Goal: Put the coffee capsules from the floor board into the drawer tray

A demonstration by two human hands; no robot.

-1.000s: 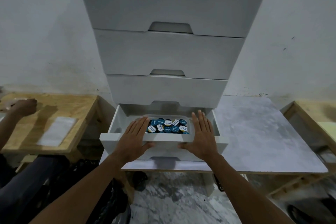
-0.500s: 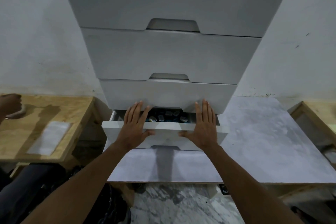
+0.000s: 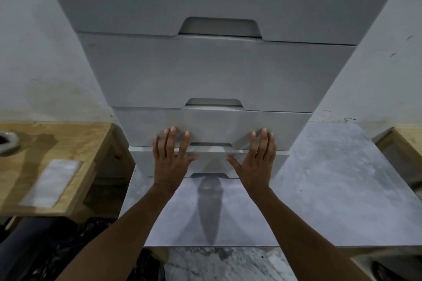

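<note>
coffee capsules are out of sight at this moment: none lie on the grey floor board (image 3: 331,189), and my guess is that they sit in the tray inside the bottom drawer (image 3: 210,163), which is pushed almost home under the tall drawer unit (image 3: 205,75) at twelve o'clock from the person. both hands are spread flat with straight fingers and grip nothing: the left hand (image 3: 171,162) presses the drawer front at nine o'clock of its centre notch, the right hand (image 3: 255,162) at three o'clock, well apart from each other. a thin white strip of the drawer's top edge shows at its ten o'clock corner, so it looks not quite flush. to do this well, the push should be even on both sides so the drawer runs straight and does not jam, and gentle at the end so nothing jumps out of the tray. the fingertips reach up over the drawer above, so they should keep clear of the closing gap. a wooden table (image 3: 68,143) with a pale pad (image 3: 51,182) stands at nine o'clock.
</note>
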